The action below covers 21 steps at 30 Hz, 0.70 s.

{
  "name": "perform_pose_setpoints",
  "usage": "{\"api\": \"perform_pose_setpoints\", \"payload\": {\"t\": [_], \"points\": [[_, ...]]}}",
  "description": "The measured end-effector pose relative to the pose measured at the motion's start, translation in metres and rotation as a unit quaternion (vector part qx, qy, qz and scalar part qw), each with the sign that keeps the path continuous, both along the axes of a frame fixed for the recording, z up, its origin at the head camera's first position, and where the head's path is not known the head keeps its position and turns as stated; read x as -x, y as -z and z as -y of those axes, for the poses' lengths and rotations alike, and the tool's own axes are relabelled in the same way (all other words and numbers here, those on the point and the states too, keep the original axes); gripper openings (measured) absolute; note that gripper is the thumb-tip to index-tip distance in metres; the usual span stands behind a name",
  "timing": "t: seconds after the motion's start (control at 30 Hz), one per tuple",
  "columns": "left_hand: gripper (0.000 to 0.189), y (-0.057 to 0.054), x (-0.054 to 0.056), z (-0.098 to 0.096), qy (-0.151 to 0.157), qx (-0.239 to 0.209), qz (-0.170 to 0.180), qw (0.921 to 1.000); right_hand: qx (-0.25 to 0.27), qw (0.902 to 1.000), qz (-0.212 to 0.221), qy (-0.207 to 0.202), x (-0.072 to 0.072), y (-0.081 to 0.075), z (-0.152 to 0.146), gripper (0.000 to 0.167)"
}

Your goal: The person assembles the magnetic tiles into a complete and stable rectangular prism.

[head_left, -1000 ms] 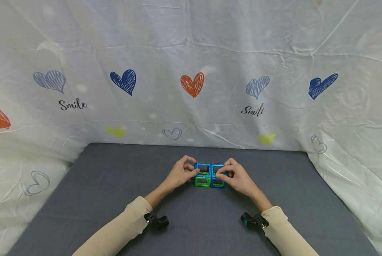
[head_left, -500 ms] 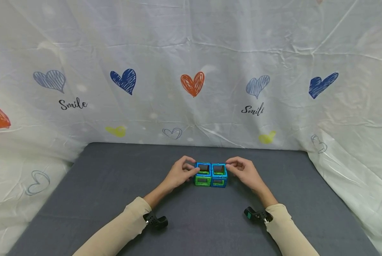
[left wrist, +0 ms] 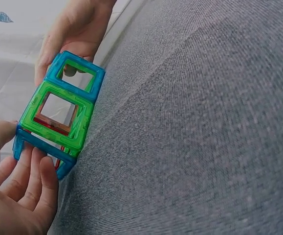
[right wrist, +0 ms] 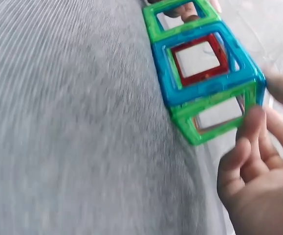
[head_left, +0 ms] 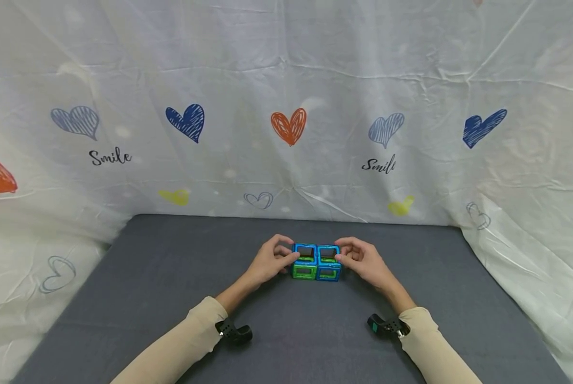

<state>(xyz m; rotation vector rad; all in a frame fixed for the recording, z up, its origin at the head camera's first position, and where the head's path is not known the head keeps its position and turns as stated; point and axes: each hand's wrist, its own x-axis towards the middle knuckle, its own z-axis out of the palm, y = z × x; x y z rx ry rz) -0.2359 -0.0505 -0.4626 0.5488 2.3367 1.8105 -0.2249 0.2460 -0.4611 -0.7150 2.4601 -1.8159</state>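
Observation:
Two joined cubes of magnetic building tiles (head_left: pixel 304 277) stand side by side on the dark grey cloth in the head view. Their tops are blue frames; the front has a green frame on the left and a blue one on the right. Red tiles show through the openings in both wrist views. My left hand (head_left: pixel 267 261) holds the left end, thumb at the near top edge and fingers at the end face. At the opposite end my right hand (head_left: pixel 369 265) pinches the right cube by its upper edge, thumb near, index finger behind. Fingertips behind the cubes are partly hidden.
Grey cloth (head_left: pixel 286 330) covers the table. Behind it and along both sides hangs a white sheet (head_left: pixel 238 90) printed with hearts and the word Smile. A black strap device (head_left: pixel 235 332) sits on the left wrist, another (head_left: pixel 384 325) on the right.
My right hand has drawn back from over the right cube's top to its right end, where thumb and index finger now take hold. The left hand and cubes have hardly moved.

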Motion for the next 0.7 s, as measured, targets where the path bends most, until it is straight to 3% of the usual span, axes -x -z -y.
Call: {"api": "perform_pose_setpoints", "payload": {"t": [0.23, 0.4, 0.43, 0.7], "points": [[0.039, -0.0029, -0.0032, 0.0026, 0.022, -0.027, 0.010, 0.9993, 0.018, 0.9956, 0.001, -0.092, -0.0023, 0.0017, -0.0098, 0.059], [0.050, -0.0017, -0.0049, 0.0071, 0.050, -0.035, 0.035, 0.9976, 0.012, 0.9961, -0.006, -0.087, -0.0032, 0.0005, -0.0088, 0.058], [0.052, 0.0032, -0.0024, 0.0078, 0.054, -0.038, 0.038, 0.9971, 0.010, 0.9965, -0.008, -0.082, -0.0035, 0.0002, -0.0085, 0.057], [0.053, 0.0019, -0.0032, 0.0097, 0.070, -0.053, 0.048, 0.9950, -0.003, 0.9981, -0.004, -0.061, -0.0044, -0.0006, -0.0095, 0.053]]}}
